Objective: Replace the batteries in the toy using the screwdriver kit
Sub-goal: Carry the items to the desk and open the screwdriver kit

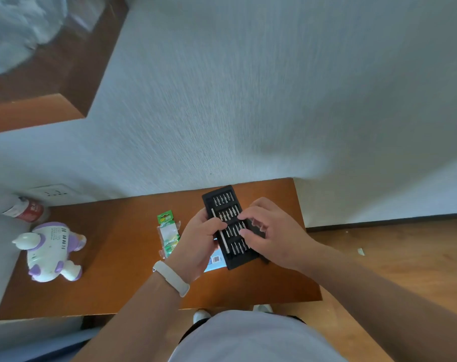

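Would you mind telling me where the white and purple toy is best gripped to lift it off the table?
Judging by its pose, grip the toy across its rounded white body, coming from above with fingers on either flank. It lies clear of the battery pack, and the body is its broadest part; the head and short purple-tipped legs look too small and tapered to hold securely.

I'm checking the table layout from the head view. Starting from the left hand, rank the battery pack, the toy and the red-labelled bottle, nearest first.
Measured from the left hand:
1. battery pack, just to its left on the table.
2. toy, farther left, near the table's left edge.
3. red-labelled bottle, farthest, lying in the back left corner by the wall.
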